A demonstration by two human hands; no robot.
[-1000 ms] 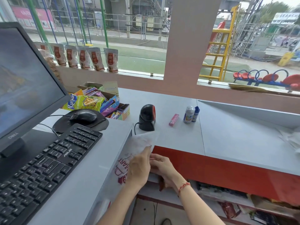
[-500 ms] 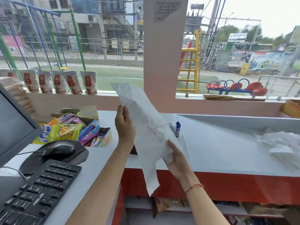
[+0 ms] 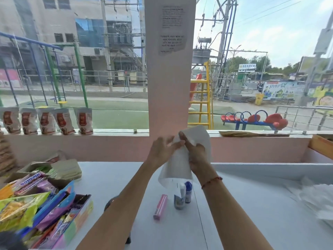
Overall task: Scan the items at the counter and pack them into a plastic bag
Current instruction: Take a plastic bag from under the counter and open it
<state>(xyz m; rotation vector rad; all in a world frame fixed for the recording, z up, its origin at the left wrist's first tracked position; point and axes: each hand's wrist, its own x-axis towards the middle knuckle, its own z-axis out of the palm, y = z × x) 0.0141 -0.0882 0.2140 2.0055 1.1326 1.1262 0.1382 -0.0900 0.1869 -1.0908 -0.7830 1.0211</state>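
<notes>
Bag (image 3: 182, 165): white plastic, held up in the air above the counter (image 3: 252, 213), w/ both hands at its upper end. Lower end hangs loose, just above two small bottles.

Left hand (image 3: 163, 150): fingers (image 3: 175, 144) part spread, tips touching bag's top edge from the left. Thumb not clearly visible.

Right hand (image 3: 195, 156): closed around the bag's upper part, thumb and forefinger pinching the film near the top; bag's corner sticks up behind these fingers. Red thread band (image 3: 211, 181) on the wrist.

Items below the fingers, on counter:
- Blue-cap bottle (image 3: 188, 193), upright, label not legible.
- White bottle (image 3: 180, 198), upright, touching or just beside the blue-cap one; label too blurred to read.
- Pink pack (image 3: 160, 206), lying flat, left of bottles, apart from them. No legible print.

Left of the left forearm: open display box (image 3: 75, 215) of snacks. Legible: "mentos" on a purple-white roll (image 3: 30, 181). Yellow-green chip bag (image 3: 19, 210), brand not readable.

Beyond the fingers: pink pillar (image 3: 169, 87) w/ taped paper notice (image 3: 172, 29), text too small to read. Window sill at left holds five pouches (image 3: 46, 120) w/ red labels, unreadable. Outside, signs reading "SEARCH" (image 3: 247, 67) and "pure" (image 3: 278, 86).

Right of the right forearm: crumpled white bags (image 3: 317, 197) on counter, well apart from hands.
</notes>
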